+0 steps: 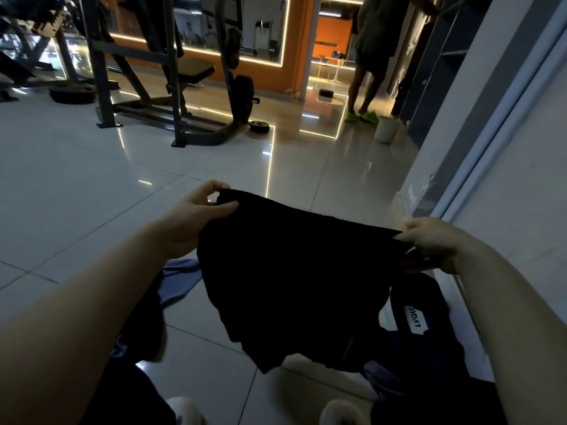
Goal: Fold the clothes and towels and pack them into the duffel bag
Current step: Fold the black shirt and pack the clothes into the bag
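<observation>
While you hold the black towel [294,280] up over the tiled floor [76,191], your left hand [196,216] pinches its far left corner and your right hand [435,240] grips the right corner. It hangs slack between them. Below it, the dark duffel bag [426,326] lies by the wall, and a bluish garment [178,277] lies to the left.
</observation>
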Demonstrator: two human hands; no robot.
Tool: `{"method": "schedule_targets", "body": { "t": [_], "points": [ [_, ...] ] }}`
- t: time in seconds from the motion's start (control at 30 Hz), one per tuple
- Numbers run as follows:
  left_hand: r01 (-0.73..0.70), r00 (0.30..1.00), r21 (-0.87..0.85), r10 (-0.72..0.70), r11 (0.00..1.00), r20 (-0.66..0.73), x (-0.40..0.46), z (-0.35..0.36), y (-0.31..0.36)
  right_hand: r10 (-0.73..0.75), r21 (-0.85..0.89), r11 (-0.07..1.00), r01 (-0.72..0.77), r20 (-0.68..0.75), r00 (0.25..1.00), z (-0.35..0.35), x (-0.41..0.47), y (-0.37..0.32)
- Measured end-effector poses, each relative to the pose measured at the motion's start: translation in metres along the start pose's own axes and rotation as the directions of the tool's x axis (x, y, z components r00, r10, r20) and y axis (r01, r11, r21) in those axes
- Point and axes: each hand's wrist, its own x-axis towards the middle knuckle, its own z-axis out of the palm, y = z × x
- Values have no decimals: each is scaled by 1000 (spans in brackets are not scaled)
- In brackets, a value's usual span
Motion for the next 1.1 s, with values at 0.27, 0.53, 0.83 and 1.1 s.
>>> {"method": "schedule_targets", "body": {
  "t": [0.27, 0.53, 0.83, 1.1],
  "points": [
    [5, 1000, 260, -4, 965, -6, 0, 16, 11, -42, 71, 996, 56, -176, 983, 9, 14, 8],
    [-67, 983, 802, 176, 594, -48, -11, 9, 10, -268, -262, 939, 221, -158, 950, 15, 14, 2],
    [-59, 961, 921, 273, 385, -52, -20, 7, -7, -409, -399, 876, 272, -317, 856, 16, 23, 5],
    [-138, 951, 828, 306, 544, -43, -38, 28, 3, 13, -513, 803, 303, 524, 851, 70, 1, 14]
  ]
}}
